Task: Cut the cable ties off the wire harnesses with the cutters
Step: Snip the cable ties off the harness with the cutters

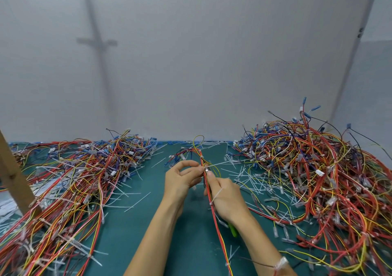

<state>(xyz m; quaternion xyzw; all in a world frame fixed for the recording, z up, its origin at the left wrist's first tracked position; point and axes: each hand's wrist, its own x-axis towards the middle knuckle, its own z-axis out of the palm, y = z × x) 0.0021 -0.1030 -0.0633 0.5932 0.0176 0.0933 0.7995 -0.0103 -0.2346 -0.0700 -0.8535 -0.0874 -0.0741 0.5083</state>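
Two grips: your left hand (182, 177) pinched the probably limp harness (220, 239) beside its tie (214, 164); your right hand (228, 199) clasped the cutters (233, 231).

Nothing legible anywhere in this view, no text, brand, number or sign. The small white connectors (319, 172) and pale tags scattered through the wire harnesses (318, 190) are too small and blurred to show any print.
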